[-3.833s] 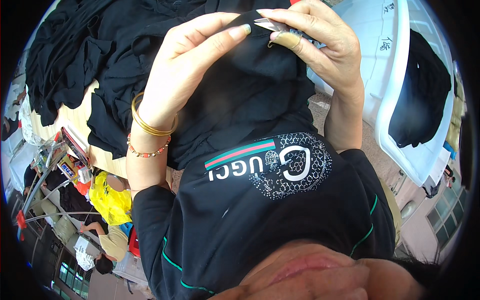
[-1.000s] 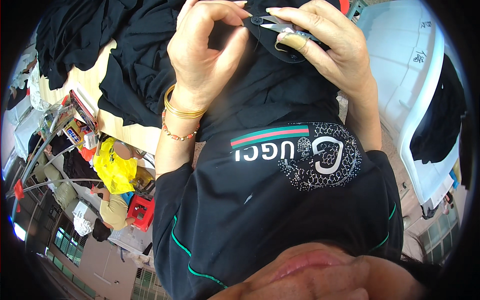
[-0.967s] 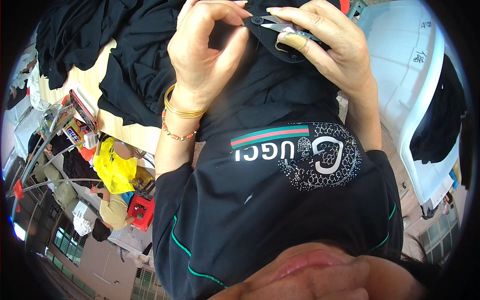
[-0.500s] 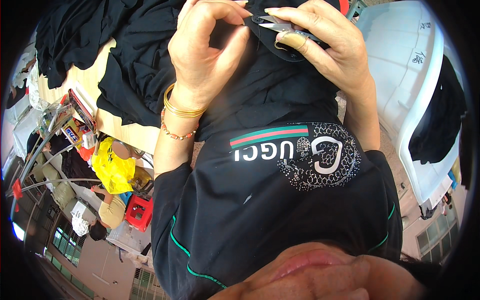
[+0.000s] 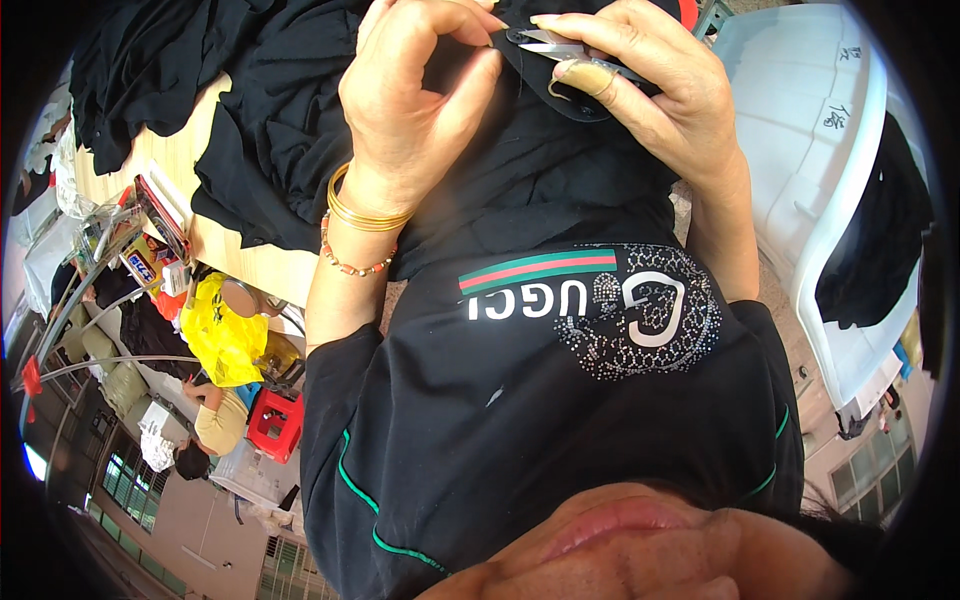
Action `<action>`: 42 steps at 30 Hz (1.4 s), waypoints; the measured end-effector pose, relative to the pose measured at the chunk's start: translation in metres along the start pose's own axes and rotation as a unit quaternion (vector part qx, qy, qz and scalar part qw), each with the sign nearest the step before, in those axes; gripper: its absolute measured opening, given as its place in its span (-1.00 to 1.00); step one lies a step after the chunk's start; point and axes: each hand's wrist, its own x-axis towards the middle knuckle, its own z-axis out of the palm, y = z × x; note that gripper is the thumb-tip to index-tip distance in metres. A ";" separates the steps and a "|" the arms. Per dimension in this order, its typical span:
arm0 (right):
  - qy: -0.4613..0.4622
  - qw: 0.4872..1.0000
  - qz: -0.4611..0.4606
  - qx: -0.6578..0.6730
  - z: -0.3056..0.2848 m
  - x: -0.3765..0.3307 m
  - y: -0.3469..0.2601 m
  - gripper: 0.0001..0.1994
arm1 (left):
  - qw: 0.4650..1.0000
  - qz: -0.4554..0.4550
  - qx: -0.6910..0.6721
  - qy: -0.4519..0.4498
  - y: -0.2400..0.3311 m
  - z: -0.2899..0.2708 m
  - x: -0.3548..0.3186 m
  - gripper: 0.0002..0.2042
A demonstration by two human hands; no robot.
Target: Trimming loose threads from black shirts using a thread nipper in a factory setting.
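My left hand (image 5: 415, 105) pinches a fold of black fabric (image 5: 530, 150) between thumb and fingers at the top of the view; gold bangles and a bead bracelet ring its wrist. My right hand (image 5: 650, 85) grips small metal thread snips (image 5: 548, 42), blades pointing left at the pinched fabric edge, a brass thimble on one finger. The two hands nearly touch above the cloth, which drapes down toward my chest.
More black garments (image 5: 250, 110) lie heaped on a wooden table (image 5: 235, 262) at the left. A white plastic bin (image 5: 830, 200) holding dark cloth stands at the right. Lower left, a person in yellow sits by a red stool (image 5: 275, 425) among cluttered goods.
Both hands have stayed together on the fabric; compared with the oldest frame the left hand has closed its fingers onto the cloth beside the snips. Little movement in the last second.
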 end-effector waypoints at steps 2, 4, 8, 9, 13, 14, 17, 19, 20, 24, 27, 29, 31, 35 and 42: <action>0.004 1.000 -0.007 0.007 0.001 0.000 0.001 -0.70 | 1.000 0.002 0.002 0.001 0.000 0.000 0.000 -0.78; 0.001 1.000 -0.004 0.010 0.000 0.001 0.000 -0.70 | 1.000 0.013 0.010 -0.002 0.000 0.000 0.000 -0.78; 0.004 1.000 -0.007 0.013 0.001 0.001 0.002 -0.71 | 1.000 0.012 0.014 -0.002 0.000 0.000 0.000 -0.78; 0.004 1.000 -0.007 0.013 0.001 0.000 0.002 -0.71 | 1.000 0.016 0.016 -0.004 -0.001 0.000 0.000 -0.78; 0.007 1.000 -0.007 -0.011 0.001 0.000 0.000 -0.71 | 1.000 0.016 0.013 0.000 0.001 0.001 0.000 -0.78; 0.010 1.000 -0.010 -0.022 0.001 0.001 -0.001 -0.72 | 1.000 0.016 0.013 0.000 0.001 0.001 0.000 -0.78; 0.021 0.999 -0.013 -0.043 0.002 0.001 -0.004 -0.75 | 1.000 0.013 0.009 -0.003 0.001 0.002 0.000 -0.78; 0.024 0.998 -0.022 -0.056 0.002 0.001 -0.004 -0.77 | 1.000 0.007 -0.005 -0.003 -0.003 0.003 -0.002 -0.76; 0.026 0.997 -0.033 -0.069 0.002 0.001 -0.004 -0.78 | 1.000 0.008 -0.007 -0.002 -0.016 0.017 -0.001 -0.76; 0.039 0.999 -0.011 0.016 0.000 0.003 0.010 -0.77 | 0.995 0.031 -0.077 0.059 -0.034 0.012 -0.010 -0.77; -0.033 0.998 0.057 -0.020 -0.011 -0.013 0.019 -0.65 | 0.965 -0.039 -0.170 0.195 -0.047 0.002 -0.005 -0.81; -0.067 0.994 0.066 0.059 -0.017 -0.024 0.023 -0.66 | 0.931 -0.048 -0.274 0.235 -0.072 -0.008 -0.001 -0.81; -0.182 0.978 0.060 0.081 -0.026 -0.024 0.017 -0.73 | 0.907 -0.112 -0.322 0.247 -0.086 -0.014 -0.002 -0.83; -0.219 0.967 0.068 0.114 -0.029 -0.029 0.012 -0.78 | 0.900 -0.131 -0.338 0.241 -0.090 -0.009 -0.003 -0.83; 0.051 0.994 0.095 0.016 -0.024 -0.016 0.026 -0.67 | 0.913 -0.119 -0.314 0.233 -0.073 -0.003 0.001 -0.85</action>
